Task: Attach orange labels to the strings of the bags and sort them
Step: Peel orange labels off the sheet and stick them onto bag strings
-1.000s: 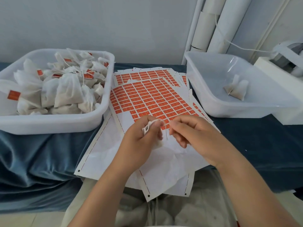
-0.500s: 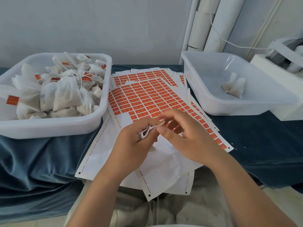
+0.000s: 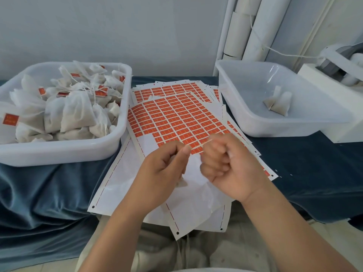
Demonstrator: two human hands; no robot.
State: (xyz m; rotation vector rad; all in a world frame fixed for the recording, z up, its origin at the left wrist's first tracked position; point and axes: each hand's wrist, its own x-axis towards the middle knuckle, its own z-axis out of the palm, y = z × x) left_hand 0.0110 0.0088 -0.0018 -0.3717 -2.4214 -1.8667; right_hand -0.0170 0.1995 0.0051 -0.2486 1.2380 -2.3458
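Observation:
My left hand pinches a thin white string between thumb and fingertips, just above the label sheets. My right hand is curled into a fist and pinches the same string's other end, so a short length runs taut between the hands. A corner of a white bag peeks out below my left palm; the rest is hidden. Sheets of orange labels lie spread under and beyond the hands.
A white bin on the left holds several white bags with orange labels. The white bin on the right holds one unlabelled bag. A white machine stands far right, with white pipes behind. Blue cloth covers the table.
The bunched string in my left hand has been drawn out. My right hand closed into a fist and pulled slightly right, so the string now stretches between the hands.

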